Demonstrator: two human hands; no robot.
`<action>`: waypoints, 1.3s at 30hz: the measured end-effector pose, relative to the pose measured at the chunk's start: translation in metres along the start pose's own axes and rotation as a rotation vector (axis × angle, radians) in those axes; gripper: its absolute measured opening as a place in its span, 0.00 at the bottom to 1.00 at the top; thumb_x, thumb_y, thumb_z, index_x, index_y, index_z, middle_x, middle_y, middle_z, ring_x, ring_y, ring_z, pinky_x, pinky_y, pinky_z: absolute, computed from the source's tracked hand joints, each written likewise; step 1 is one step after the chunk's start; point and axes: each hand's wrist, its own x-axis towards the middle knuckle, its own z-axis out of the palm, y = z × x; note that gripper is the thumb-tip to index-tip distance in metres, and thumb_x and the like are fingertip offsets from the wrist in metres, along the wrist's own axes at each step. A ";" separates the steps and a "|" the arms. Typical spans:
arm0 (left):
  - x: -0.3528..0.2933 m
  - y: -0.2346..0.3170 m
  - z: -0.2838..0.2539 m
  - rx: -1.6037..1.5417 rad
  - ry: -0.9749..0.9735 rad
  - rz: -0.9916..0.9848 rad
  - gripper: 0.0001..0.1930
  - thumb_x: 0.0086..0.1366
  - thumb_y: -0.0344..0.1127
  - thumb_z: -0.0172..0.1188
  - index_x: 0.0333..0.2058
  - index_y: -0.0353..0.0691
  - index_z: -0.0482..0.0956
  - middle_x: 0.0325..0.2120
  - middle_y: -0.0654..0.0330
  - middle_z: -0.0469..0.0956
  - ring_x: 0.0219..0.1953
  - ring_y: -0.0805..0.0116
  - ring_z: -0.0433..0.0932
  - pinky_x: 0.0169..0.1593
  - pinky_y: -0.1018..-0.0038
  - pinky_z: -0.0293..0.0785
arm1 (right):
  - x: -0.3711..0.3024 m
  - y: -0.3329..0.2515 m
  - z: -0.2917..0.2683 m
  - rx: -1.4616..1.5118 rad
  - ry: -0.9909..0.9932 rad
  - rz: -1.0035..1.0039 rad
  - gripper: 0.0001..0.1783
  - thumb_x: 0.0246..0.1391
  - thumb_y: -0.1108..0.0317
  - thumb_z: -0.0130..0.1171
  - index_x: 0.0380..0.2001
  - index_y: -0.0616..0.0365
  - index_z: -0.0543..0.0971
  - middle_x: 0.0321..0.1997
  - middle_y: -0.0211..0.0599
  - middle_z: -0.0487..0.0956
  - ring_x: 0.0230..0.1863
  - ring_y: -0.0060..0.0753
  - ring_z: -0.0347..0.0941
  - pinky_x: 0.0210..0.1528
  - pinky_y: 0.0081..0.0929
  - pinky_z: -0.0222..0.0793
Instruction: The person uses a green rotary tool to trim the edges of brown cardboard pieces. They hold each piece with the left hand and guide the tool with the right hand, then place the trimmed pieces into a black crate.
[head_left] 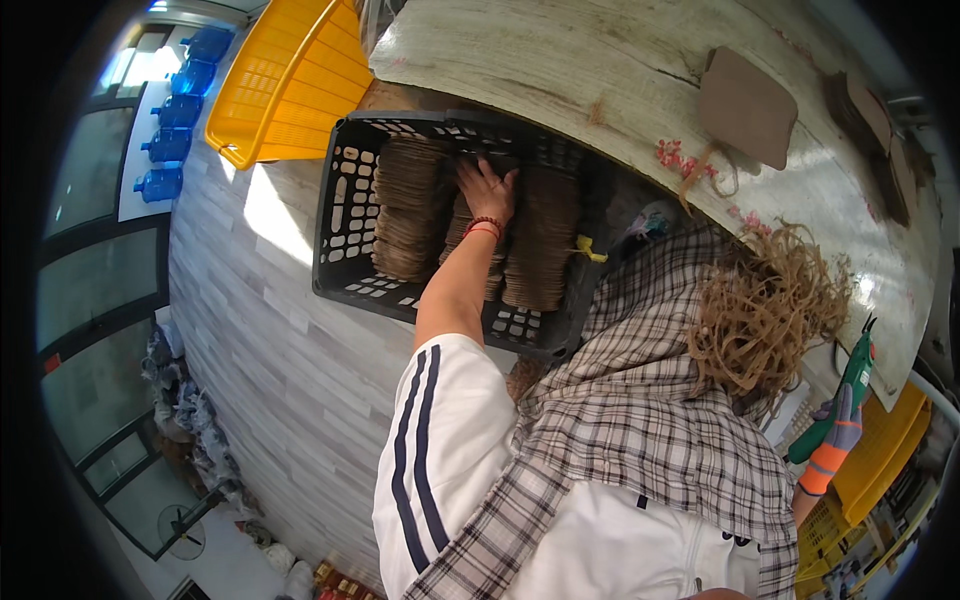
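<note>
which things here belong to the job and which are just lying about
Likely part of the job:
black crate
brown stacks in it, left hand at the middle one
green tool in the gloved right hand
brown strips

Seemingly just about:
blue water jugs
fan
yellow basket

Dull brown stacks [405, 215], finely ribbed along their edges, fill a black crate [335, 265] with a grid pattern of holes. A yellow tag [590, 250] marks its right side. The bracelet [487, 222] by the left hand [488, 188] is red; the white sleeve [465, 430] carries two navy stripes. The apron [620, 465] is pale with dark plaid. On the right hand [840, 428], the glove is greyish purple with an orange cuff [824, 468], against a green tool [858, 370]. Far left, the bottles [178, 112] are translucent blue, the basket [310, 75] yellow. Grey planks streak the floor [290, 360].
</note>
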 end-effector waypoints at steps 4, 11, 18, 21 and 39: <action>-0.006 0.008 -0.018 0.110 -0.107 -0.052 0.42 0.61 0.62 0.50 0.63 0.38 0.52 0.64 0.39 0.48 0.67 0.44 0.45 0.66 0.46 0.37 | -0.002 0.006 -0.004 0.057 -0.009 0.025 0.12 0.59 0.63 0.57 0.35 0.62 0.74 0.20 0.37 0.73 0.16 0.29 0.67 0.16 0.25 0.61; -0.027 0.013 -0.033 0.091 -0.119 0.130 0.44 0.62 0.62 0.49 0.67 0.41 0.45 0.66 0.42 0.43 0.69 0.48 0.39 0.67 0.46 0.34 | 0.007 0.009 -0.018 0.071 0.011 0.019 0.13 0.59 0.62 0.57 0.35 0.63 0.75 0.20 0.36 0.72 0.16 0.28 0.67 0.16 0.25 0.61; -0.027 0.026 -0.046 0.070 -0.052 0.100 0.36 0.63 0.55 0.53 0.62 0.39 0.55 0.62 0.45 0.53 0.67 0.50 0.46 0.67 0.48 0.38 | -0.016 0.000 0.011 -0.198 -0.044 -0.133 0.14 0.57 0.61 0.59 0.33 0.63 0.74 0.19 0.36 0.72 0.15 0.27 0.67 0.18 0.24 0.64; -0.037 0.043 -0.083 -0.130 0.149 0.220 0.14 0.59 0.39 0.60 0.41 0.39 0.74 0.46 0.52 0.71 0.54 0.54 0.66 0.61 0.56 0.55 | -0.012 0.008 0.006 -0.170 -0.084 -0.121 0.15 0.56 0.60 0.60 0.32 0.63 0.73 0.18 0.36 0.72 0.14 0.26 0.68 0.18 0.23 0.64; 0.085 0.325 -0.198 -0.179 -0.165 0.790 0.30 0.58 0.39 0.60 0.60 0.43 0.64 0.65 0.48 0.52 0.67 0.51 0.49 0.66 0.59 0.49 | -0.068 0.022 0.040 -0.343 -0.190 -0.318 0.21 0.50 0.64 0.66 0.44 0.62 0.73 0.25 0.28 0.77 0.19 0.16 0.70 0.20 0.17 0.65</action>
